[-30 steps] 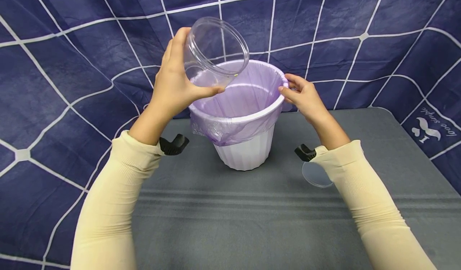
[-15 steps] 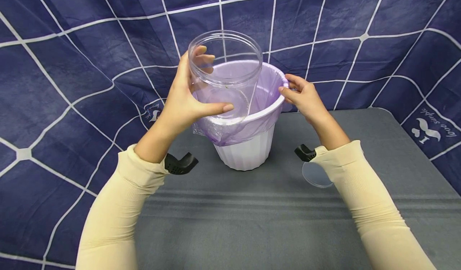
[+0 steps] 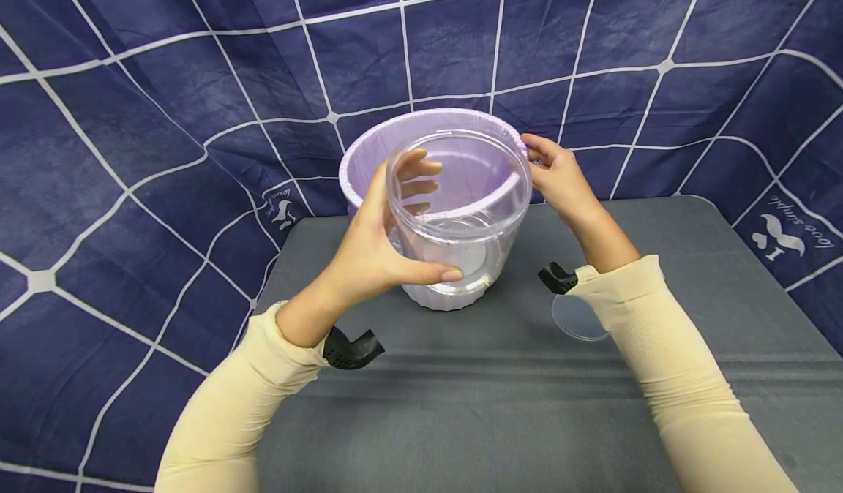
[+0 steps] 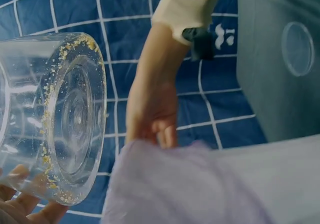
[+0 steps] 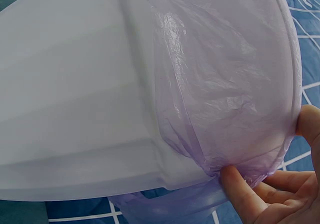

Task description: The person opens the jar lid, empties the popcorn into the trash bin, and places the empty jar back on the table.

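Note:
My left hand [image 3: 372, 255] grips a clear plastic jar [image 3: 497, 222] by its side, fingers behind and thumb in front. The jar's mouth faces up, slightly tilted, before the near side of a white trash can [image 3: 443, 300]. Yellowish crumbs [image 4: 47, 159] cling round the jar's bottom edge in the left wrist view. A thin purple trash bag [image 5: 225, 74] lines the can and folds over its rim. At the can's right side, my right hand [image 3: 560, 178] holds the bag-covered rim between thumb and fingers.
A round clear lid [image 3: 578, 319] lies flat on the grey table [image 3: 428, 412], partly under the right forearm. Blue cloth with white lines [image 3: 263, 69] hangs behind the table and at both sides.
The jar has swung from tipped over the trash can to nearly upright, and has come down and toward me with my left hand. My right hand stays at the rim.

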`<state>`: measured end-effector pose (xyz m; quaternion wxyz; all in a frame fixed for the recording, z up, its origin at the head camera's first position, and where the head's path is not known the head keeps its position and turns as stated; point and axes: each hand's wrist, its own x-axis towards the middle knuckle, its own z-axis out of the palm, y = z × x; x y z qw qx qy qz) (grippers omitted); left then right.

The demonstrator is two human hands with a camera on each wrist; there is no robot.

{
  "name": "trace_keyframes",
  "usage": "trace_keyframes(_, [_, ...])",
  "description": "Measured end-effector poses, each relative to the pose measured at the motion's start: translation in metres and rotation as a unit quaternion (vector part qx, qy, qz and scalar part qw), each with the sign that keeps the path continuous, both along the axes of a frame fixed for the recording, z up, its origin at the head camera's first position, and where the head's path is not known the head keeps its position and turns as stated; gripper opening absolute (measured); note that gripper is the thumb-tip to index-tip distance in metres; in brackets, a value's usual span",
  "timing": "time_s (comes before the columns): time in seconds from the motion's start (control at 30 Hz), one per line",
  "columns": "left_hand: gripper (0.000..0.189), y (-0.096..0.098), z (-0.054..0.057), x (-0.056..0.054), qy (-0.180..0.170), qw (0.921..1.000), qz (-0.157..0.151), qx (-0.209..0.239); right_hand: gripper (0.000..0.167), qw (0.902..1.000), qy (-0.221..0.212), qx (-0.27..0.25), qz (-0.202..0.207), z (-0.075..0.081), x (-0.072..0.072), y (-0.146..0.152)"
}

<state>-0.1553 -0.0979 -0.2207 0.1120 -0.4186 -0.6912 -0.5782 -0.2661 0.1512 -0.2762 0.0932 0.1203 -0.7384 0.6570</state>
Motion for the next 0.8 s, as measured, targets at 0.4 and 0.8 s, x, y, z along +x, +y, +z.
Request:
trace_keyframes(0.4, [0.11, 0.006, -0.045, 0.008, -0.009, 0.9999, -0.001, -0.011, 0.054, 0.9995, -0.018, -0.025, 0.008, 0.001, 0.001, -0.002])
trace_keyframes(0.8, [0.112, 0.02, -0.081, 0.021, -0.026, 0.9994, -0.009, -0.019, 0.054, 0.9995, -0.017, -0.025, 0.007, 0.001, 0.001, -0.002])
